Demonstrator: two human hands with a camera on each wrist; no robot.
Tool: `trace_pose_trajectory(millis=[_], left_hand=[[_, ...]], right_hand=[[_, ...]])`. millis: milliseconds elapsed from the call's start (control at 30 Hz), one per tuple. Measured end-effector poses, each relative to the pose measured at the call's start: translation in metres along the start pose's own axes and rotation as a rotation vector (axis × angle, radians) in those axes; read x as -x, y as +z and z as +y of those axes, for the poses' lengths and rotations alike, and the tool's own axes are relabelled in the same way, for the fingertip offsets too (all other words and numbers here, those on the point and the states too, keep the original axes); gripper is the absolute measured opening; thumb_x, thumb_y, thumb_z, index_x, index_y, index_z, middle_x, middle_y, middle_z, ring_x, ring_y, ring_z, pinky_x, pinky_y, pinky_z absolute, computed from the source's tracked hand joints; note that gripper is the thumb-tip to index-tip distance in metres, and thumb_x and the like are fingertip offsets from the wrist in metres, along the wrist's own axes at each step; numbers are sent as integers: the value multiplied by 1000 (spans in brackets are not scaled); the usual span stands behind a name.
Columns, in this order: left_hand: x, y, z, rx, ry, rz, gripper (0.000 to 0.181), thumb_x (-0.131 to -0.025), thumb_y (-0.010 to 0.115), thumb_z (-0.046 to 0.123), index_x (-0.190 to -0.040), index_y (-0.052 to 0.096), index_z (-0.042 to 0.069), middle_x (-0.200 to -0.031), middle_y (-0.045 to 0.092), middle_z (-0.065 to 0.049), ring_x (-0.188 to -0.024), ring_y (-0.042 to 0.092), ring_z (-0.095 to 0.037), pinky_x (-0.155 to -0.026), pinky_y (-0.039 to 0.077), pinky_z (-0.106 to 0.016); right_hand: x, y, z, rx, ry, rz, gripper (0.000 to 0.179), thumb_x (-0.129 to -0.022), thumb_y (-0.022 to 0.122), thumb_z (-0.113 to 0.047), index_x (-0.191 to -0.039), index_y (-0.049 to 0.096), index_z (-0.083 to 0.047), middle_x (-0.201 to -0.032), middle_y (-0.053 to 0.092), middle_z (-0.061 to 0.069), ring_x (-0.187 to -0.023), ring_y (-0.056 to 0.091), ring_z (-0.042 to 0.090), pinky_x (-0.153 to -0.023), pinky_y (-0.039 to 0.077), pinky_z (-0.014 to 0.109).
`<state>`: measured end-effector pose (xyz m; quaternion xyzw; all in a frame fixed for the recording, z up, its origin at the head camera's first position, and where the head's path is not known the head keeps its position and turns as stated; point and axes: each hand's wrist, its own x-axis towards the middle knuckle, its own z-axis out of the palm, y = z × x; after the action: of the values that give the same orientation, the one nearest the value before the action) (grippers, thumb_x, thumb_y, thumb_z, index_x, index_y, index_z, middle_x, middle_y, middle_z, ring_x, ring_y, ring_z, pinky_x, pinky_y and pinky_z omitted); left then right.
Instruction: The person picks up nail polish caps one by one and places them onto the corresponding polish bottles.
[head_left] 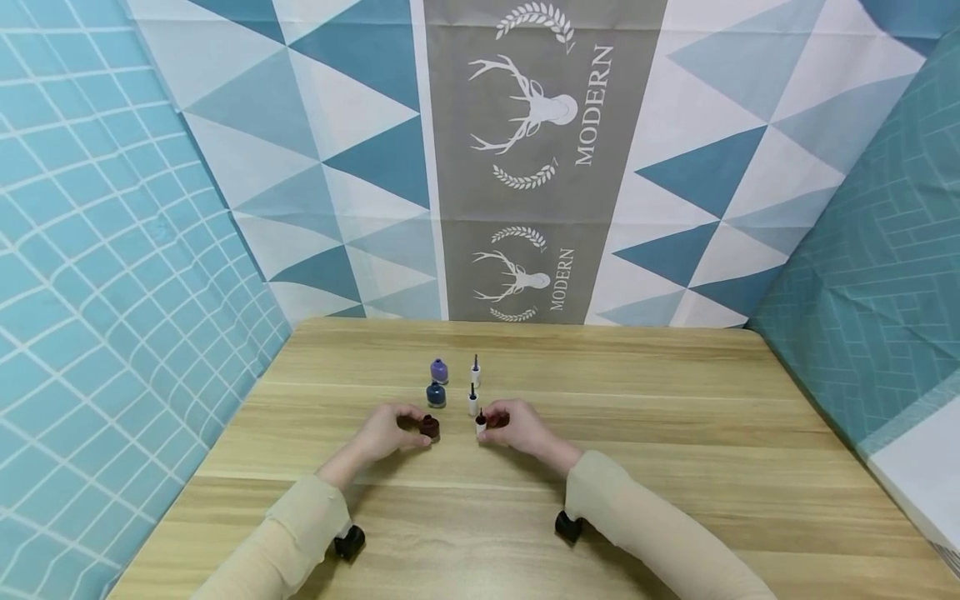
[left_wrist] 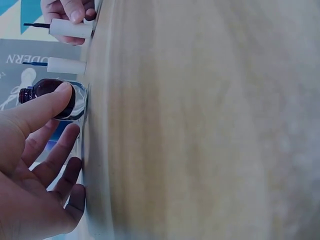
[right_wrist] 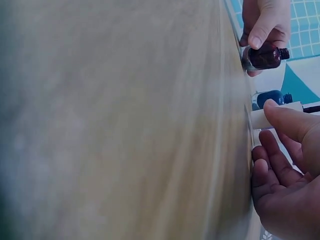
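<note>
My left hand (head_left: 388,433) pinches a dark red nail polish bottle (head_left: 430,428) between thumb and fingers; the bottle stands upright on the table, its cap off. Across a small gap, my right hand (head_left: 522,427) pinches a white nail polish cap (head_left: 481,426), its dark brush pointing up. In the left wrist view, the left thumb lies over the red bottle (left_wrist: 52,95). The right wrist view shows the right thumb on the white cap (right_wrist: 259,120). Behind the red bottle stand a dark blue bottle (head_left: 436,395) and a purple bottle (head_left: 439,372), both uncapped.
Two more white caps stand brush-up in a column behind the held one: the middle cap (head_left: 472,404) and the far cap (head_left: 476,374). All rest on a wooden table (head_left: 675,467). A patterned cloth wall (head_left: 510,275) rises at its back edge.
</note>
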<state>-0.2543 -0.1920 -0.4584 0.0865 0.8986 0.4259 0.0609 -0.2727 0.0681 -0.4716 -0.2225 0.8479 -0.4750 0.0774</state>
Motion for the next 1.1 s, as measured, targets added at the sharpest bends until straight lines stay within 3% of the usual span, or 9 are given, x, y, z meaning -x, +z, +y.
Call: trace_pose_trajectory(millis=[200,567,933,1100], left_hand=[[-2,0,3,14,12,-12,35,-69,82,15,-101,69,7,-107,67,-9,-112,54,-35,-103,28,-59],[-1,0,9,7,17,-10,33,-72,81,17,-101,69,9,-97,67,-1,-94,60,-19,-91,45,-44],[1,-5,24,26,44,-14,29,-71,82,19,-97,70,11,-96,68,0,-98,61,-21,-96,41,-51],[2,-6,37,10,64,-6,32,-71,82,22,-99,70,11,-98,68,0,-98,61,-23,-89,47,-44]], right_hand=[[5,-7,-2,1,35,-9,25,-76,78,-12,-99,69,-5,-87,66,2,-77,55,11,-70,48,23],[10,-29,-16,39,7,-13,24,-76,78,-13,-97,70,-6,-90,68,3,-84,61,15,-75,51,26],[19,-60,-25,114,-15,39,22,-78,77,-14,-97,70,-5,-88,69,3,-84,63,14,-74,49,28],[26,-75,-33,90,5,66,24,-78,76,-14,-99,69,-4,-89,69,4,-85,64,15,-72,51,27]])
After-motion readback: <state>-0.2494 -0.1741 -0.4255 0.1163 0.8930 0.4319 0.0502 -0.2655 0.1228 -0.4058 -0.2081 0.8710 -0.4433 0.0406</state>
